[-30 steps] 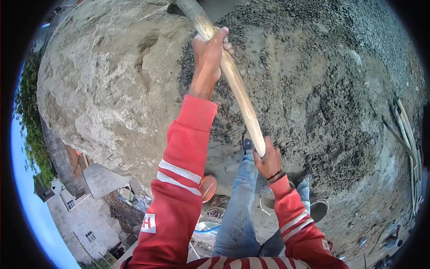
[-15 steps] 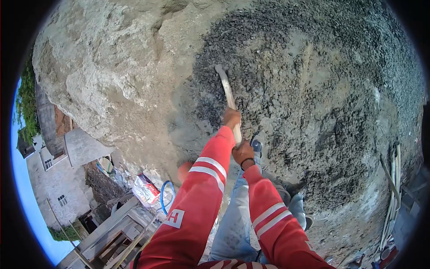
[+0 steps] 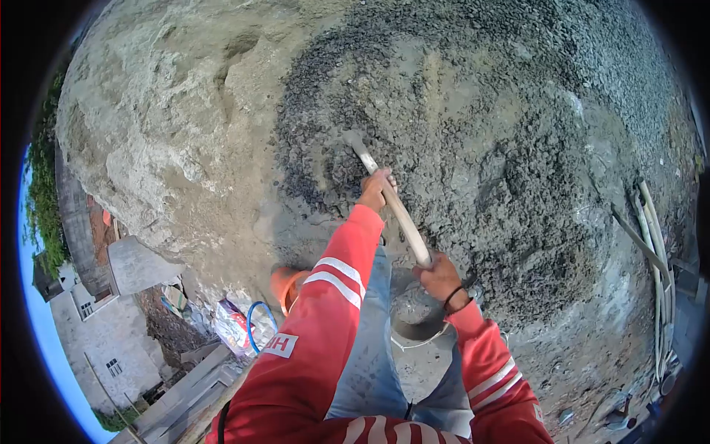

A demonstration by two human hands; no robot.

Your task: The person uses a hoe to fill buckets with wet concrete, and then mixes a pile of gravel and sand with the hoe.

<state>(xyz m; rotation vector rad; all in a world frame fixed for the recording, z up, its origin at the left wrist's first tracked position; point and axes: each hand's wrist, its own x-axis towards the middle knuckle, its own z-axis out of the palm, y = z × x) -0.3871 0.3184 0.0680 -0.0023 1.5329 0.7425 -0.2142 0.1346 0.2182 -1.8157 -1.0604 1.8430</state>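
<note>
A long pale wooden handle [image 3: 405,223] slants across the middle of the head view. Its far end, grey with mix, meets the wet gravel mix [image 3: 510,177]; whether the tool is a shovel or a hoe cannot be made out. My left hand [image 3: 376,189] is wrapped round the upper part of the handle. Close to its near end, my right hand [image 3: 439,280] grips it too, with a dark band at the wrist. Below the right hand, by my legs, stands a grey round bucket [image 3: 421,331] with a thin wire handle.
A pale sand heap [image 3: 170,133] rises at the left. Grey crushed stone [image 3: 629,81] lies at upper right. An orange object [image 3: 285,284] sits beside my left sleeve, near a blue hose [image 3: 253,329]. Several poles [image 3: 654,259] lie at the right.
My hands have spread farther apart on the handle. The right hand has moved right and down, and the handle slants more. The bucket between my legs has come into view.
</note>
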